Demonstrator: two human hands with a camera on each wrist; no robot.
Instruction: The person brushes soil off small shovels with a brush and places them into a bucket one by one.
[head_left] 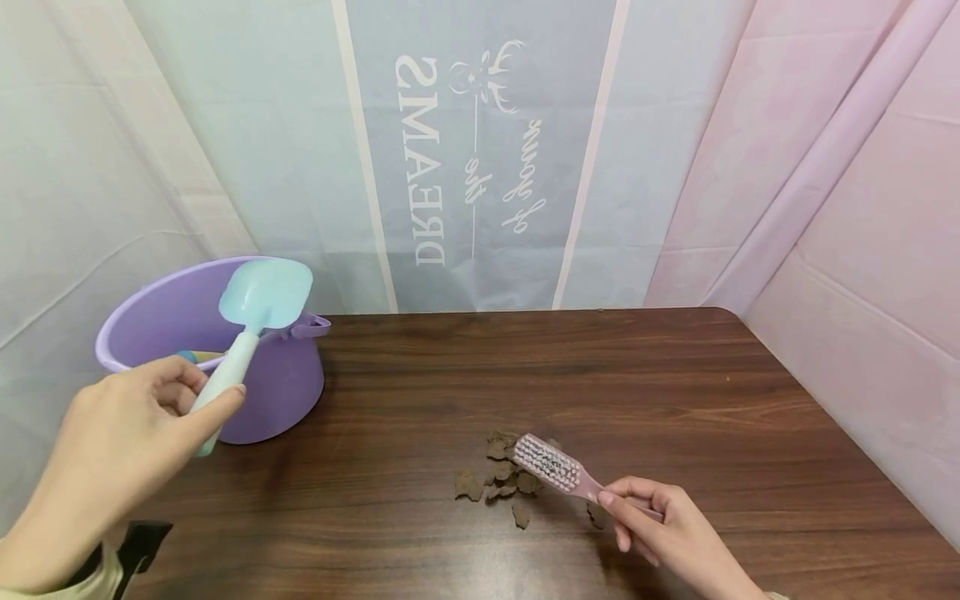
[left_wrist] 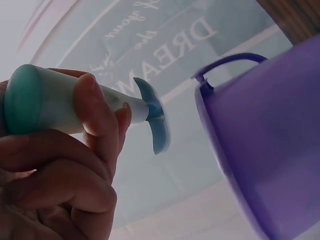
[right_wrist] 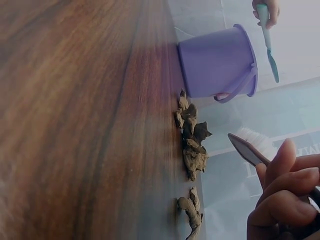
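My left hand grips the pale handle of a small toy shovel, its light blue blade raised in front of the purple bucket's rim. In the left wrist view the fingers wrap the shovel's handle, with the bucket wall to the right. My right hand pinches the handle of a pink brush, bristles turned up. Below and left of the brush lies a small heap of brown, dry, curled flakes. The right wrist view has the brush held above these flakes.
The purple bucket stands at the table's left, its handle folded at the rim; something blue and yellow shows inside. A dark wood table spans the front. Printed curtains hang behind and at the sides. A black strap hangs near my left wrist.
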